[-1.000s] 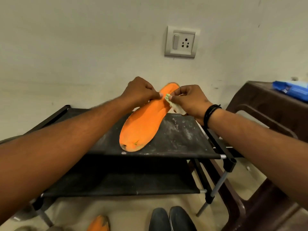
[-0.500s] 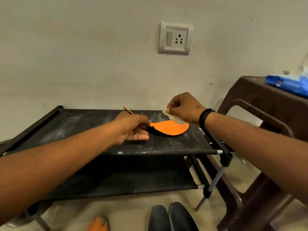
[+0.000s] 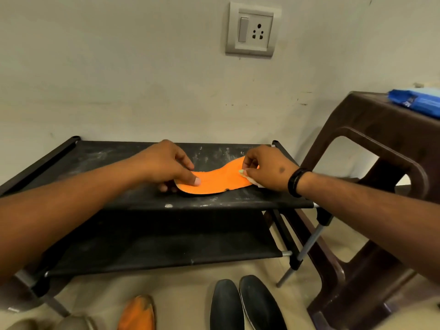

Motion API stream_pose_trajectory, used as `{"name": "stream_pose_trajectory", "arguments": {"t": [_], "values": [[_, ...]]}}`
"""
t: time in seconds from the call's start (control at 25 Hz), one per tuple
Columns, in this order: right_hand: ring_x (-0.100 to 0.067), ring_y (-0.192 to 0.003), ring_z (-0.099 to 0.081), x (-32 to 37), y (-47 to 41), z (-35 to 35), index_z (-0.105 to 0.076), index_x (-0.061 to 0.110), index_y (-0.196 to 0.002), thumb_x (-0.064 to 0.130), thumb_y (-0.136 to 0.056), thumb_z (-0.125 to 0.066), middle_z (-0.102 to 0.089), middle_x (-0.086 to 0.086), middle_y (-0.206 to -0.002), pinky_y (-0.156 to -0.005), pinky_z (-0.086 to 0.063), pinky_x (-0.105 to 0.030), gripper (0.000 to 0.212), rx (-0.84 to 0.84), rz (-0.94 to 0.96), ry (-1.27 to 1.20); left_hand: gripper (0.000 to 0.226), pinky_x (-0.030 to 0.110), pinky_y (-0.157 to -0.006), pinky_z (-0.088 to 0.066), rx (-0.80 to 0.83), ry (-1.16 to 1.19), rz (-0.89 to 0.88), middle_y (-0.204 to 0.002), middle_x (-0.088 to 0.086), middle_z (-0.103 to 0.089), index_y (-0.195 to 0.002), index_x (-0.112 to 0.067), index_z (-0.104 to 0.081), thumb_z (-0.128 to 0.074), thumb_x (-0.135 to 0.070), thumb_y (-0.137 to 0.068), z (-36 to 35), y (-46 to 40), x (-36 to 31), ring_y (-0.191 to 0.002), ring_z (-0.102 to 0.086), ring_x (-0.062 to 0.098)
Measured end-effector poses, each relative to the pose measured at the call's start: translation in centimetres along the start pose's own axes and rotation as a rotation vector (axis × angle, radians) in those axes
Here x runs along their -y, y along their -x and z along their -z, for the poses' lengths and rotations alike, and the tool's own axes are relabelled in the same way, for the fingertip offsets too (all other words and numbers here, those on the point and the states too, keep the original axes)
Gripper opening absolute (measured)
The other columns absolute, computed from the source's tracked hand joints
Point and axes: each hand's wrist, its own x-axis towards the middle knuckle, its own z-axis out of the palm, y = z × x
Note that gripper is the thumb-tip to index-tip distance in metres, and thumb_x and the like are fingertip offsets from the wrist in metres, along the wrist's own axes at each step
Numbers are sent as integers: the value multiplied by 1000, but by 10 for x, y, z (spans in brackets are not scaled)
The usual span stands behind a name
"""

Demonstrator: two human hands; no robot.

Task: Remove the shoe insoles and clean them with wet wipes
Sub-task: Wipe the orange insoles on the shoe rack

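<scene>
An orange insole (image 3: 214,181) lies flat and crosswise on the top shelf of a black shoe rack (image 3: 114,160), orange side up. My left hand (image 3: 164,165) pinches its left end, thumb on top and fingers tucked under the edge. My right hand (image 3: 269,170) pinches a crumpled pale wet wipe (image 3: 253,181) and holds it against the insole's right end. Most of the wipe is hidden under that hand.
A second orange insole (image 3: 138,313) and a pair of black shoes (image 3: 242,306) lie on the floor in front of the rack. A brown plastic stool (image 3: 371,139) stands to the right with a blue wipes pack (image 3: 416,102) on it. A wall socket (image 3: 252,29) is above.
The insole was held up on end, then swung down and turned. It now lies flat on the shelf, and my right hand has brought the wipe onto its right end.
</scene>
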Motion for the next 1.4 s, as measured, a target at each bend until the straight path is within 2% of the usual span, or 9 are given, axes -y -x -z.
{"name": "stream_pose_trajectory", "arguments": {"t": [0.08,0.2,0.4,0.52,0.72,0.88,1.04,1.24,1.4], "values": [[-13,-85,-61,1,6,-2,-67,15,-86,23,-93,-64,-67,2,-92,-77,-48,-26,11,-8,8,22,46,22,-73,-49,-140,-302,-226,-100,-15,-67,-110,-35,-72,-87,-48,-69,-9,10,1,-84,-61,-1],[-16,-88,-61,22,15,-14,-70,13,-92,23,-93,-63,-67,1,-95,-78,-45,-26,12,22,123,104,43,11,-72,-39,-13,-256,-321,-97,-25,-58,-115,-38,-73,-81,-51,-75,-21,19,10,-91,-58,-3],[-26,-92,-61,22,6,-17,-69,13,-89,26,-91,-59,-68,-7,-91,-79,-54,-41,16,11,110,388,39,16,-81,-38,-93,-256,-344,-87,-27,-50,-116,-29,-75,-78,-45,-81,-33,12,17,-84,-52,-3],[-26,-83,-63,16,-2,-14,-69,7,-84,20,-90,-59,-69,-10,-87,-78,-54,-40,17,52,6,309,38,17,-78,-38,-116,-263,-338,-103,-17,-66,-114,-29,-77,-78,-47,-81,-37,10,18,-86,-52,-2],[-18,-85,-61,43,15,-30,-70,16,-91,22,-92,-59,-68,1,-92,-77,-51,-33,13,126,218,204,40,23,-87,-47,-76,-236,-333,-121,-9,-70,-114,-31,-76,-77,-51,-80,-34,6,22,-102,-62,6],[-21,-87,-62,19,-11,-16,-72,17,-87,24,-93,-59,-68,-2,-94,-75,-46,-29,15,52,17,257,41,31,-99,-50,-66,-221,-311,-123,-12,-70,-112,-33,-77,-77,-55,-78,-34,4,24,-112,-63,8],[-10,-75,-60,46,15,-35,-74,15,-88,19,-91,-63,-68,5,-82,-68,-43,-20,12,146,174,40,41,35,-91,-53,-112,-291,-310,-120,-11,-71,-111,-36,-76,-75,-59,-78,-35,4,24,-106,-65,11],[-26,-76,-61,37,-17,-29,-72,6,-85,9,-88,-54,-68,-11,-83,-67,-48,-30,19,-1,-92,247,50,38,-93,-55,-133,-277,-293,-118,-10,-73,-112,-30,-77,-76,-63,-74,-36,6,23,-105,-66,10],[-22,-81,-66,68,-5,-43,-76,11,-91,13,-87,-59,-72,-6,-87,-74,-52,-31,17,107,153,162,50,33,-67,-57,-230,-303,-258,-79,-9,-74,-91,-28,-81,-76,-71,-65,-37,5,29,-72,-67,8]]}}
